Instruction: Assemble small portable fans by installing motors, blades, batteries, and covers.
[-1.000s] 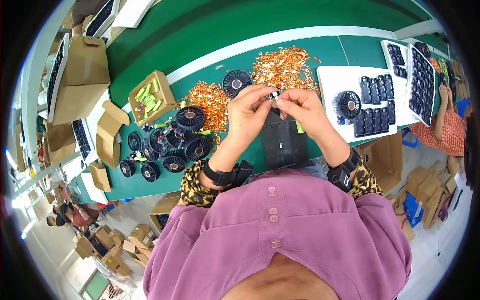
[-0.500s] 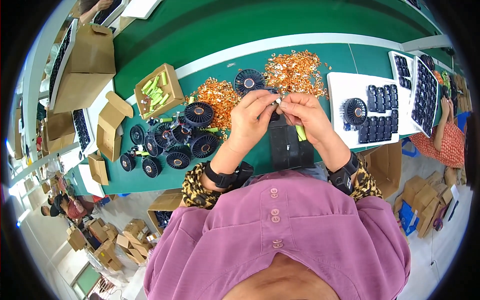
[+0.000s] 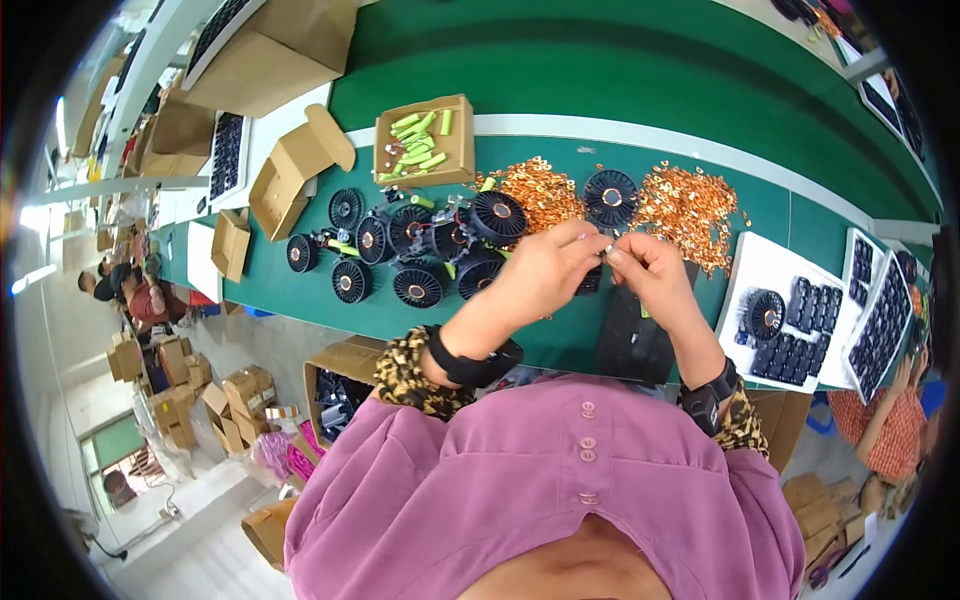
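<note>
My left hand [image 3: 545, 278] and my right hand [image 3: 655, 278] meet over the workbench, thumbs and forefingers pinched together. Between the fingertips is a tiny pale piece, too small to name. Just below my right hand lies a black box-shaped block [image 3: 633, 338], with a bit of yellow-green showing beside the hand. A black round fan [image 3: 609, 196] rests just beyond the fingertips. On either side of it spread a left heap of small copper-coloured pieces [image 3: 540, 185] and a right heap of copper-coloured pieces [image 3: 690, 212]. Left of my left hand, several fan assemblies [image 3: 415, 240] with wires sit clustered.
A cardboard box [image 3: 455, 165] holds yellow-green cylindrical cells [image 3: 415, 140]. To the right, a white foam tray [image 3: 745, 285] carries black housings and a fan [image 3: 764, 314]. Open cartons [image 3: 285, 190] stand at the left. A person in a red patterned top [image 3: 890, 430] works at the far right.
The whole view has shifted, so the bench things appear further right and lower. Both hands remain pinched together, the left one now turned more across the bench.
</note>
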A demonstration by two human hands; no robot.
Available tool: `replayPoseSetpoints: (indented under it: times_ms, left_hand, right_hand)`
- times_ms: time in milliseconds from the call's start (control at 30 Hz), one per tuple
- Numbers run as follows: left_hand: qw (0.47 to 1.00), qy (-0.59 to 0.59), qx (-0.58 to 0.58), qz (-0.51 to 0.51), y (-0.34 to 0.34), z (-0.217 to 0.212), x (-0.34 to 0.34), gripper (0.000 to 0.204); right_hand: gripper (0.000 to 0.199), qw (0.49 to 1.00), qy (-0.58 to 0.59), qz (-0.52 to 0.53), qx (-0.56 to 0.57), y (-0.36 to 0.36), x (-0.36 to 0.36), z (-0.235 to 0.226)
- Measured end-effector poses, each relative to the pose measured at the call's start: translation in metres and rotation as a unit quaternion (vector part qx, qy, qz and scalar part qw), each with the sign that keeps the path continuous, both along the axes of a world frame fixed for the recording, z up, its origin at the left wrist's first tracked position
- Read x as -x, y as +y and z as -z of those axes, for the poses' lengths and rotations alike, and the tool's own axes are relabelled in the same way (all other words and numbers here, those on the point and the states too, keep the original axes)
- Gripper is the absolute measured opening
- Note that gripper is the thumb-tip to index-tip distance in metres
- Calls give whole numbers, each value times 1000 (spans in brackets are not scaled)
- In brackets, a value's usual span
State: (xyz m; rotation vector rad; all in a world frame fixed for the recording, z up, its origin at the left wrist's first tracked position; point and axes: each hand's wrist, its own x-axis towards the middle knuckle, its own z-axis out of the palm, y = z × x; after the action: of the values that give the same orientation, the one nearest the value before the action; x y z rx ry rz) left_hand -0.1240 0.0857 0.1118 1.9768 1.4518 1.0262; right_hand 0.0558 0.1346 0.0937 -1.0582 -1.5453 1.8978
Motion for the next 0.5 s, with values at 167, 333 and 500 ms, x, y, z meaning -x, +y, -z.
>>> replayPoseSetpoints:
  times_ms: [167, 333, 500]
  left_hand:
    - [978, 74, 32, -191, 19, 6, 119, 16]
    - [871, 192, 116, -437, 27, 58, 255, 17]
    - [836, 270, 258, -401, 42, 58, 247, 27]
  right_hand:
    - [9, 995, 11, 1, -102, -7, 25, 19]
    - [8, 915, -67, -23, -397, -19, 32, 59]
    - [10, 893, -99, -50, -436, -31, 30, 81]
